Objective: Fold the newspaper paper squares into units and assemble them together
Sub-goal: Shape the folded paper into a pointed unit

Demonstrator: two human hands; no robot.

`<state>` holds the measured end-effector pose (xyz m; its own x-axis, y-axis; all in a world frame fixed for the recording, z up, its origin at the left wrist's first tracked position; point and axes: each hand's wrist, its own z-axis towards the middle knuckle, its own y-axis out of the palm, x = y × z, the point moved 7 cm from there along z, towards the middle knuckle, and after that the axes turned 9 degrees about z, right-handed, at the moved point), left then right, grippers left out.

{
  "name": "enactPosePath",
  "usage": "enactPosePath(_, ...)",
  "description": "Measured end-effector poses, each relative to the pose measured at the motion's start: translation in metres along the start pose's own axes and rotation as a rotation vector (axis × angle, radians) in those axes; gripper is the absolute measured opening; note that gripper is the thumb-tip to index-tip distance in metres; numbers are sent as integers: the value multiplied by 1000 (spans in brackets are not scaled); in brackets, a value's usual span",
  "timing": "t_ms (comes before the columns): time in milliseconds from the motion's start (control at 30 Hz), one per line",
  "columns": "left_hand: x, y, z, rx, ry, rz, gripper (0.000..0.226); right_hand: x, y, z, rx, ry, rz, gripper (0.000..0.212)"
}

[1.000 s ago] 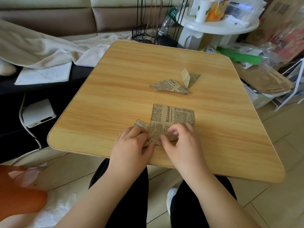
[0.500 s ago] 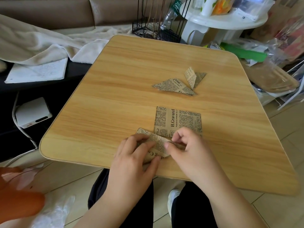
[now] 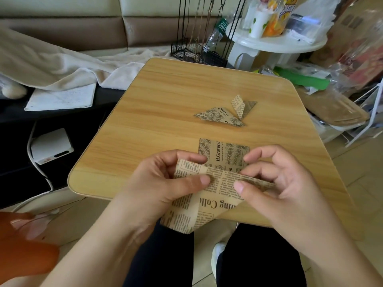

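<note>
Lifted off the tabletop (image 3: pixel 157 112) now, the half-folded square (image 3: pixel 207 195) sits pinched in both my hands' fingers (image 3: pixel 202 180); I should align edges before creasing.

Bare light wooden tabletop (image 3: pixel 157 129) open across left and far side, flat newsprint square (image 3: pixel 224 151) and folded newsprint triangles (image 3: pixel 222 116) occupying centre-right, black wire rack (image 3: pixel 199 52) crowding far edge

both hands (image 3: pixel 165 183) have lifted the half-folded paper square (image 3: pixel 207 199) off the table (image 3: pixel 145 131).
</note>
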<state>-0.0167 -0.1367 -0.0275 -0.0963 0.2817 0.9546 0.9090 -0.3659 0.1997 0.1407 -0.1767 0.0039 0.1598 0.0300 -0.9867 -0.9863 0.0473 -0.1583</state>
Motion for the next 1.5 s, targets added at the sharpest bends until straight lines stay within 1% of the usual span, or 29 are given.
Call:
enactPosePath(67, 2, 3, -5, 54, 20, -33, 24, 1, -2, -4, 50, 40, 61, 29)
enactPosePath(133, 5, 5, -10, 105, 34, -51, 20, 4, -2, -7, 78, 95, 133, 24)
enactPosePath(233, 11, 9, -17, 145, 66, -61, 21, 6, 2, -10, 102, 149, 266, 19)
enactPosePath(300, 15, 11, -21, 145, 86, -77, 25, 3, 2, -12, 120, 131, 309, 17)
enactPosePath(467, 22, 13, -26, 143, 145, -47, 28, -8, 1, -14, 117, 76, 302, 12)
enactPosePath(600, 25, 15, -27, 130, 153, -28, 26, -13, 2, -14, 107, 70, 290, 22)
enactPosePath(667, 26, 15, -27, 121, 153, -19, 27, -13, 1, -14, 114, 78, 291, 21)
enactPosePath(800, 24, 13, -27, 120, 164, 17, 27, -8, -1, -15, 128, 96, 263, 29)
enactPosePath(867, 26, 10, -29, 137, 194, 99, 26, -8, 0, -15, 132, 104, 278, 24)
enactPosePath(967, 32, 11, -31, 131, 261, 298, 23, -12, 1, -15, 139, 106, 263, 19)
enactPosePath(1067, 33, 12, -31, 120, 277, 349, 20, -13, 1, -15, 142, 108, 255, 19)
enactPosePath(1167, 30, 11, -28, 104, 263, 310, 20, -10, 0, -16, 150, 114, 252, 18)
enactPosePath(1233, 27, 10, -26, 86, 243, 268, 20, -5, -2, -15, 127, 115, 236, 13)
enactPosePath(1300, 25, 6, -23, 85, 230, 243, 21, -2, -4, -13, 99, 100, 232, 14)
enactPosePath(1367, 20, 1, -18, 92, 218, 246, 24, 6, -11, -11, 137, 116, 265, 19)
enactPosePath(1433, 11, -4, -9, 84, 178, 275, 26, 20, -16, -10, 190, 174, 280, 22)
enactPosePath(1467, 5, -6, -3, 73, 147, 313, 27, 28, -17, -9, 204, 204, 225, 23)
enactPosePath(1500, -2, -8, 5, 58, 115, 375, 29, 35, -19, -8, 197, 225, 111, 23)
